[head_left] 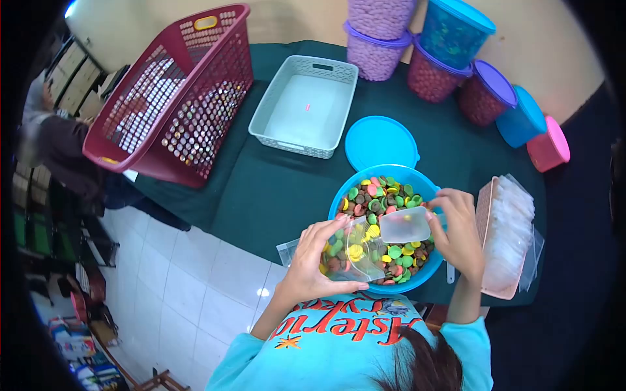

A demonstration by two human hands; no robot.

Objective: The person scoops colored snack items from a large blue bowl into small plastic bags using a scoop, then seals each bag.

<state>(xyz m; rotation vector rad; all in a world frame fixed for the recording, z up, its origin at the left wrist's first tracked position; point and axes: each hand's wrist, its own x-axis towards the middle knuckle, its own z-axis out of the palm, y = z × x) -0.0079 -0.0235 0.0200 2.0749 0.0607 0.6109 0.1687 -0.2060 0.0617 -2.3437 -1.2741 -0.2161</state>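
Note:
My left hand (318,262) is wrapped round a clear plastic bag (358,251) that holds some coloured round pieces, over the near left part of a blue tub. In my right hand (456,228) is a translucent scoop (405,225), tilted above the pieces, with its mouth toward the bag. The blue tub (427,181) holds many green, yellow, pink and brown round pieces (385,195). Behind the tub lies a round blue lid (381,143).
A pale basket (261,125) and a tall maroon basket (147,153) stand at the back left. Several lidded tubs (440,68) line the back right. A pink basket (486,215) of clear bags (512,221) is at the right. Another person (68,146) stands far left.

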